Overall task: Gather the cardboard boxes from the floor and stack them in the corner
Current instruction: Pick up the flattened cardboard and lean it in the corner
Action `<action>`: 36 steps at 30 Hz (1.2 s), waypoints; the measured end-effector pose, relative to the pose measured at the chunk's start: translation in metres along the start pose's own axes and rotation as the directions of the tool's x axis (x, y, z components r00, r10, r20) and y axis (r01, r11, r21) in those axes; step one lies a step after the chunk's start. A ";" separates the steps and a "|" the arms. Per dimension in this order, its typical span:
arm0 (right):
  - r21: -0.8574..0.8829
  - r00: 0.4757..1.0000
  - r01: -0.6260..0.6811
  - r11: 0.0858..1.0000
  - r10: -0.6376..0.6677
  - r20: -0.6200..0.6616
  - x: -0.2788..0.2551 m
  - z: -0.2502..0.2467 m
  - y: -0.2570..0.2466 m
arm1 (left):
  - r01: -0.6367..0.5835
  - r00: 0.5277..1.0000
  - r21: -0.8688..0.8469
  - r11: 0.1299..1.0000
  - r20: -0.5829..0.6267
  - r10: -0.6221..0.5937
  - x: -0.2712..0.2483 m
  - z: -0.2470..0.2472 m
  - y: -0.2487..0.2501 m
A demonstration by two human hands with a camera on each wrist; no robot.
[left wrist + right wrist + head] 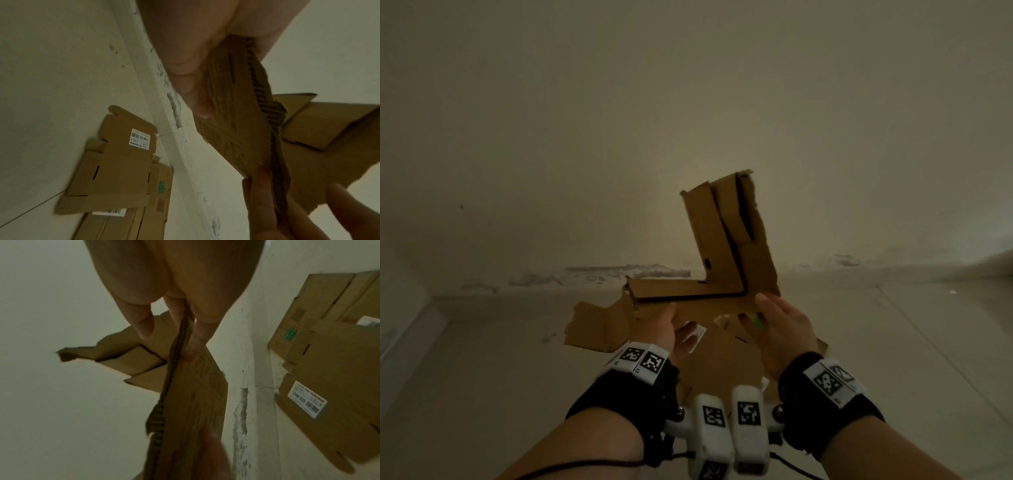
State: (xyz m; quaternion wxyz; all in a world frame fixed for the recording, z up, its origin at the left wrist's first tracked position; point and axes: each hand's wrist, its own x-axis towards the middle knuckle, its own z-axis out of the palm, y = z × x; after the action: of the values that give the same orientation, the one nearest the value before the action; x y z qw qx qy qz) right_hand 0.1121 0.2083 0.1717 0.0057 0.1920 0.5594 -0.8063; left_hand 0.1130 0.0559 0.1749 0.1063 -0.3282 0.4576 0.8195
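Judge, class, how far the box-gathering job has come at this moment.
Done: flattened cardboard boxes already lie piled on the floor against the wall, the top one bearing a white barcode label. In hand: the left hand and right hand both grip a torn L-shaped cardboard piece above that pile. Left: laying it on the pile; whether more boxes remain elsewhere cannot be seen.

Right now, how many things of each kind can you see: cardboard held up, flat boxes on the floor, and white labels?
Cardboard piece, held by left hand and right hand: 1
Flat boxes on the floor that I can tell apart: 2, the labelled box and the green-printed box
White labels: 2, upper label and lower label
Total: 5
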 end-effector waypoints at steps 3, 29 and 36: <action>-0.181 0.997 0.022 0.983 -0.034 -0.063 0.003 -0.002 0.004 | -0.074 0.997 -0.047 0.996 0.018 0.075 -0.002 0.003 0.003; -0.461 0.954 0.000 0.887 -0.138 -0.265 0.027 -0.034 -0.006 | -0.408 0.911 0.352 0.842 0.106 0.398 -0.005 -0.019 0.023; -0.509 0.948 0.077 0.858 -0.221 -0.229 0.028 -0.041 -0.012 | -0.435 0.894 0.545 0.716 0.352 0.276 -0.014 -0.020 0.019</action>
State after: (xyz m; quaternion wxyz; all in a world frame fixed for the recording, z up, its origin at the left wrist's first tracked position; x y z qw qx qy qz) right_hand 0.0955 0.2559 0.1612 -0.0875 0.2518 0.7549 -0.5993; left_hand 0.1235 0.0309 0.1892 0.1014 -0.0771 0.7353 0.6656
